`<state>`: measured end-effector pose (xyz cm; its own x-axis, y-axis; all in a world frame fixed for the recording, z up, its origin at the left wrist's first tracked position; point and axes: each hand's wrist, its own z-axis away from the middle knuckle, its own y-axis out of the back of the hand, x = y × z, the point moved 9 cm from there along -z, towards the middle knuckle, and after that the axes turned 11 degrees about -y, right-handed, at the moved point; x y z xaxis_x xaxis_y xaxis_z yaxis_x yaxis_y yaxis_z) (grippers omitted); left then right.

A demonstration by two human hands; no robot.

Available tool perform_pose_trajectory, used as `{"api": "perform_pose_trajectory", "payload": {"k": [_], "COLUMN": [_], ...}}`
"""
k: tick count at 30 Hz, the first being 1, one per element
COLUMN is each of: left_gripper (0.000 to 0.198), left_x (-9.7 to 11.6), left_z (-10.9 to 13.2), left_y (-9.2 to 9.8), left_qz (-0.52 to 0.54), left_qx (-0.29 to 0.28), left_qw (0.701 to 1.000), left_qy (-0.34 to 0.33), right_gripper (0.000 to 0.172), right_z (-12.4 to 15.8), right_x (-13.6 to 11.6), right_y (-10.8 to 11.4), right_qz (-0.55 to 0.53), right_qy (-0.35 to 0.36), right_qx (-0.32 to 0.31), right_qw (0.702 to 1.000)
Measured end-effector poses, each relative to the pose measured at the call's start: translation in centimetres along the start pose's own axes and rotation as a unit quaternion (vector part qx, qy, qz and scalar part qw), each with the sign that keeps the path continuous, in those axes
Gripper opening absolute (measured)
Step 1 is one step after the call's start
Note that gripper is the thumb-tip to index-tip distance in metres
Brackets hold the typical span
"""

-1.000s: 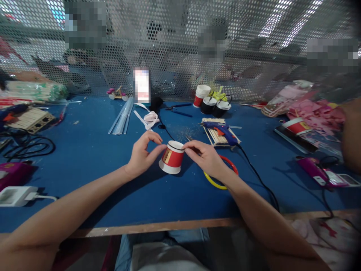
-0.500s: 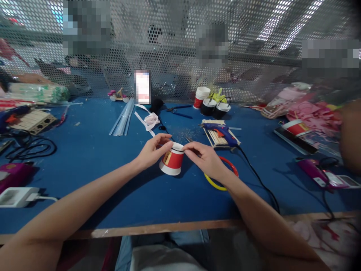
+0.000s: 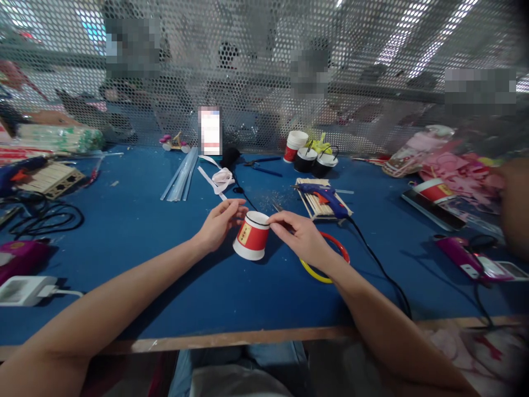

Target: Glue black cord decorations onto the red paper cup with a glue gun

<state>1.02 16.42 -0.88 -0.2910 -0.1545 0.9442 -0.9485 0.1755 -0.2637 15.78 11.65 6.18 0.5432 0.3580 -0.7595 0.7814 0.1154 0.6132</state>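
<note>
A red and white paper cup stands in front of me, wider end down, with a dark line running round its narrow upper edge. My right hand pinches that upper edge on the right side between thumb and fingers. On the other side, my left hand is loosely curled with fingers apart, close to the cup; its fingertips are partly behind the cup, and I cannot tell if they touch it. Partly under my right forearm lies a red and yellow ring.
A blue glue gun rests on a stick rack, its cable trailing right. Stacked cups, black cups, pliers, white ribbon and glue sticks lie toward the perforated screen. A white power adapter sits left.
My left hand has come off the cup's upper edge and drawn back to the left. My right hand keeps its pinch, and the cup looks slightly tilted now.
</note>
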Motion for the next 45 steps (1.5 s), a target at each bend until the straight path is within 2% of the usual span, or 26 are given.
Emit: {"api": "perform_pose_trajectory", "payload": {"k": [2, 5, 8, 10, 12, 14, 21, 27, 33, 38, 45], "left_gripper": [0.024, 0.029, 0.030, 0.051, 0.075, 0.085, 0.084, 0.081, 0.080, 0.077, 0.080], "left_x": [0.6, 1.7, 2.8, 2.7, 2.2, 1.6, 0.8, 0.3, -0.5, -0.4, 0.1], "left_z": [-0.3, -0.4, 0.2, 1.0, 1.7, 2.1, 2.3, 3.2, 3.8, 4.1, 3.9], "left_y": [1.0, 1.3, -0.3, -2.0, -2.9, -3.5, -3.4, -4.0, -4.5, -4.7, -4.8], "left_qz": [-0.018, -0.077, -0.161, -0.196, -0.216, -0.210, -0.159, -0.026, 0.069, 0.072, 0.030], "left_qx": [0.033, 0.034, -0.044, -0.120, -0.155, -0.170, -0.168, -0.167, -0.176, -0.186, -0.206], "left_qw": [0.999, 0.994, 0.981, 0.968, 0.961, 0.961, 0.972, 0.984, 0.978, 0.974, 0.975], "left_qy": [-0.029, -0.063, -0.099, -0.097, -0.082, -0.063, -0.039, 0.046, 0.089, 0.105, 0.075], "right_gripper": [0.013, 0.013, 0.013, 0.013, 0.013, 0.013, 0.014, 0.019, 0.016, 0.011, 0.010], "right_z": [0.0, 0.1, 0.1, 0.0, -0.1, -0.1, 0.1, 0.6, 0.9, 0.8, 0.9], "right_x": [0.0, 0.0, -0.1, -0.2, -0.3, -0.5, -0.8, -0.1, -0.2, -0.2, -0.5], "right_y": [0.0, 0.0, -0.1, -0.1, -0.2, -0.2, -0.1, -0.4, -0.2, -0.3, -0.5], "right_qz": [-0.001, -0.002, -0.003, 0.000, 0.004, 0.005, -0.004, -0.075, -0.104, -0.099, -0.080], "right_qy": [0.002, 0.002, 0.005, 0.010, 0.015, 0.018, 0.000, -0.057, -0.062, -0.059, -0.059], "right_qx": [0.000, 0.000, 0.002, 0.006, 0.008, 0.008, 0.002, -0.034, -0.032, -0.036, -0.049], "right_qw": [1.000, 1.000, 1.000, 1.000, 1.000, 1.000, 1.000, 0.995, 0.992, 0.993, 0.994]}}
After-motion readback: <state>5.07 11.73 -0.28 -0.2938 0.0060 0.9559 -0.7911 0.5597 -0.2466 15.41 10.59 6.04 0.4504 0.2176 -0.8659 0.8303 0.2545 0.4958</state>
